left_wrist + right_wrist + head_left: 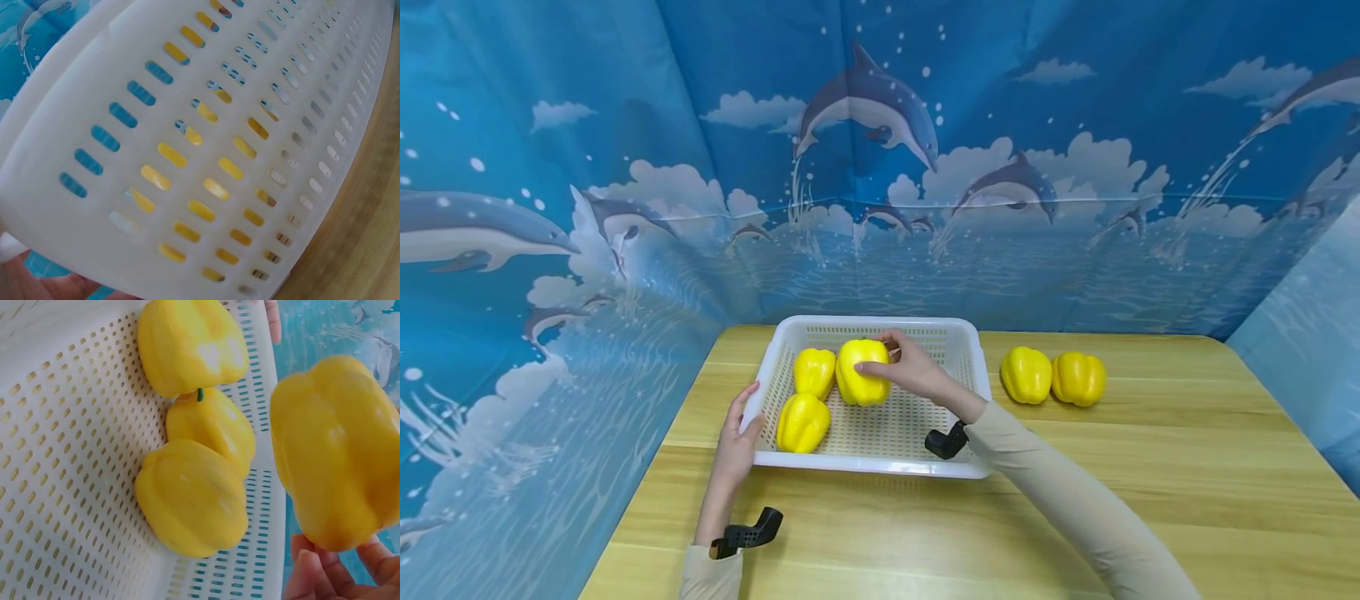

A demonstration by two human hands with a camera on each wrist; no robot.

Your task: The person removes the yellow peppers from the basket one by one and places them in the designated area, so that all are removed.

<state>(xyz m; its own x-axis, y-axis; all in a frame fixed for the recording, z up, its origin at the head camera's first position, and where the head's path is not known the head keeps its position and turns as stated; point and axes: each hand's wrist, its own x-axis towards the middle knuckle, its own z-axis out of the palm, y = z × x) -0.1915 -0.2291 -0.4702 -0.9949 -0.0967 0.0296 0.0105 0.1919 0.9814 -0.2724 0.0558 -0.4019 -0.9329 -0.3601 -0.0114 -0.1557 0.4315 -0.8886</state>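
A yellow bell pepper (859, 375) is held in my right hand (920, 369), pinched between thumb and fingers above a white perforated plastic basket (880, 465). My left hand (735, 442) grips the basket's left rim. Inside, the head view shows one yellow pepper (814, 372) at the back left and another (802, 423) in front of it. Three peppers in the basket appear in the right wrist view, the lowest pepper (190, 499) closest to the held one; a green stem (200, 394) shows on the middle one. Basket wall (81, 131) fills most of the left wrist view.
Two more yellow peppers, a left one (1026, 375) and a right one (1078, 379), lie side by side on the wooden table (1187, 433), right of the basket. Behind the table hangs a blue dolphin-print curtain (880, 258). Each wrist carries a black camera mount.
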